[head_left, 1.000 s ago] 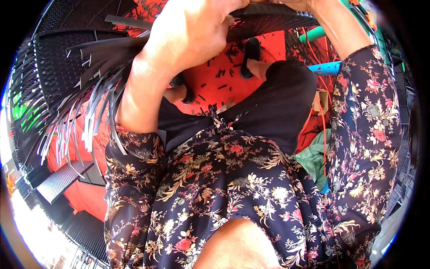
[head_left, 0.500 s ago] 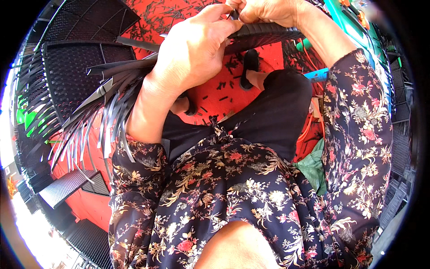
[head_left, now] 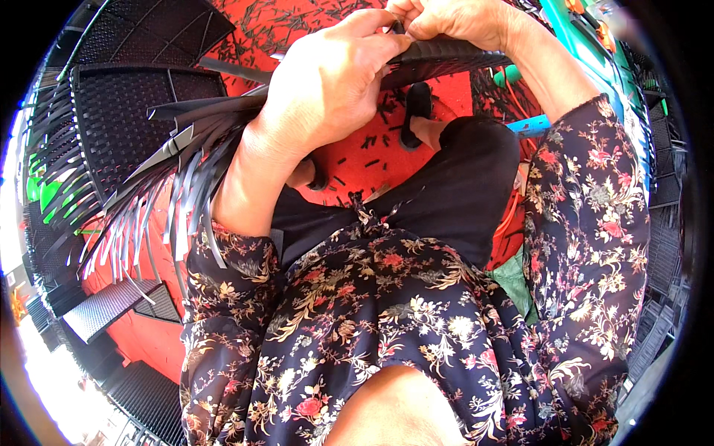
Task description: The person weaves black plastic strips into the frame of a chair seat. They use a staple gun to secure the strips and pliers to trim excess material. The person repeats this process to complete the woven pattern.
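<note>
My left hand (head_left: pixel 323 85) and my right hand (head_left: pixel 461 21) meet at the top of the view, their fingertips pinched close together. Between them a small piece of black flat strip (head_left: pixel 396 28) shows; most of it is hidden by the fingers. Right beneath the hands runs a dark bar wrapped in black strip (head_left: pixel 442 53). Beside my left forearm fans out a thick bundle of loose black strips (head_left: pixel 182 160), its shiny ends hanging down.
Woven black panels (head_left: pixel 123 111) stand at the left. Short black offcuts lie scattered over the red floor (head_left: pixel 353 175). A blue bar (head_left: pixel 528 125) and a turquoise frame (head_left: pixel 573 44) are at the right. Green cloth (head_left: pixel 513 282) lies beside my right sleeve.
Both hands have shifted slightly to the right and a little lower, still pinched together at the strip. My right elbow has come inward a little.
</note>
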### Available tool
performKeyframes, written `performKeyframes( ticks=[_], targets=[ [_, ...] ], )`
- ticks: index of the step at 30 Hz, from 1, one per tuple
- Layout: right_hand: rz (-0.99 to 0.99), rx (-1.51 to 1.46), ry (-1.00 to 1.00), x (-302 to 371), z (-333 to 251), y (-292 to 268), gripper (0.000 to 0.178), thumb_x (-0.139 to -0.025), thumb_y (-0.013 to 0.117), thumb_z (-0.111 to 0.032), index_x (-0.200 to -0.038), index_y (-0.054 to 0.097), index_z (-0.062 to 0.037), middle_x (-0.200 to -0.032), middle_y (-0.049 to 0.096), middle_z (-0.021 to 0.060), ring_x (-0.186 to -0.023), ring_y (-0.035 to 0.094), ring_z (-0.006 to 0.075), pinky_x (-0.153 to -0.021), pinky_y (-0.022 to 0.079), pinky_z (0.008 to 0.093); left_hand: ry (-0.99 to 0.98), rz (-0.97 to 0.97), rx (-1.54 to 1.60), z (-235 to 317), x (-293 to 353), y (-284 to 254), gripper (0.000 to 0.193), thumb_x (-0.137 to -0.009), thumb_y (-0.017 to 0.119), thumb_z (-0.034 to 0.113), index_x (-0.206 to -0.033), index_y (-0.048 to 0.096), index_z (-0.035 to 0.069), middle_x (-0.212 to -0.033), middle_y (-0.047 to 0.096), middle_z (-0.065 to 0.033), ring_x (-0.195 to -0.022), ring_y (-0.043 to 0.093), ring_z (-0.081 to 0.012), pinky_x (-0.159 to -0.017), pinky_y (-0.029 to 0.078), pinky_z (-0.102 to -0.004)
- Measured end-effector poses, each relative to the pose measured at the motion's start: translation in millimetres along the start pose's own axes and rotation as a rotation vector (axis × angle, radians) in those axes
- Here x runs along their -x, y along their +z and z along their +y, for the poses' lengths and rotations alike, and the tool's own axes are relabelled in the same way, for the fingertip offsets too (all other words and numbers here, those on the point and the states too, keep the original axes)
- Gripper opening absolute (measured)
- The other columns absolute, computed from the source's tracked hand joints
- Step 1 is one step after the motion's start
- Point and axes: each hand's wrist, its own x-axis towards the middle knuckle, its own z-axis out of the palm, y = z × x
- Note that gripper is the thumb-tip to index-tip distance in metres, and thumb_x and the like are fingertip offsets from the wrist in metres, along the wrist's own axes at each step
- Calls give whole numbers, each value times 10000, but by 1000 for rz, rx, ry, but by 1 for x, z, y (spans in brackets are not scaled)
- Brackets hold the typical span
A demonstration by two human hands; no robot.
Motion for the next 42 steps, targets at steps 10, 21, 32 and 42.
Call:
performKeyframes(
  ticks=[10,21,32,42],
  targets=[
    [22,236,-152,2,-4,3,282,-717,509,-7,-945,667,47,-817,663,48,-757,582,142,-704,464,297,13,23,51,-7,0,2,312,-751,571,-26,-1051,652,-2,-1103,609,-183,-875,655,-366,-717,555,-397],
    [507,375,-337,28,-14,24,248,-784,595,-54,-1018,612,27,-953,652,166,-848,641,288,-737,511,354,10,151,-4,-21,0,15,211,-749,592,23,-936,687,48,-950,659,-104,-802,656,-312,-690,530,-387],
    [907,828,-930,17,-5,61,314,-609,766,29,-894,656,-41,-872,587,69,-752,595,238,-627,487,327,-119,86,212,-33,-4,-4,292,-717,649,1,-1007,671,19,-963,681,-157,-922,659,-320,-800,521,-359],
    [894,755,-1056,16,-35,70,156,-680,659,-93,-835,659,-67,-870,581,36,-821,579,217,-715,439,348,-95,49,336,-42,-9,-11,299,-721,650,-13,-1020,662,6,-964,694,-142,-909,681,-280,-811,520,-322]
  ],
)
